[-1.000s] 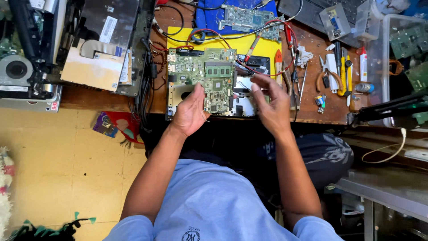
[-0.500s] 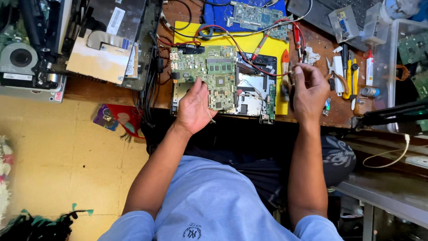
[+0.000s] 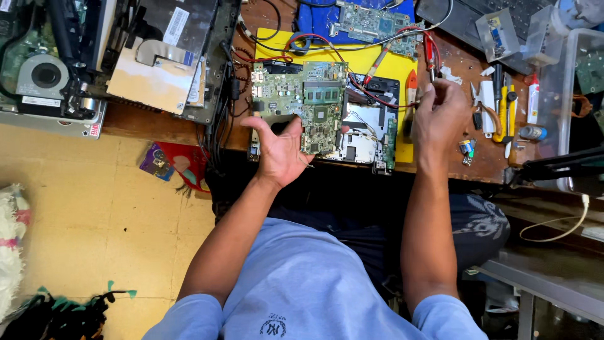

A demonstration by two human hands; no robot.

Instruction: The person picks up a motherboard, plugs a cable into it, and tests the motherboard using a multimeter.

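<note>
Left hand point(image 3: 281, 151) palm up, grip closed on lower edge of green laptop motherboard point(image 3: 302, 104), thumb spread left, fingers under board. Board held just above open laptop chassis point(image 3: 368, 135) at front edge of wooden counter point(image 3: 157, 129). Right hand point(image 3: 439, 116) raised right of board, grip pinched on thin red-tipped probe point(image 3: 431, 60); red wire point(image 3: 365, 85) runs across yellow mat point(image 3: 377, 63). Pliers and cutters point(image 3: 500, 110) lie just right of right hand. Dismantled laptop with fan point(image 3: 47, 72) far left.
</note>
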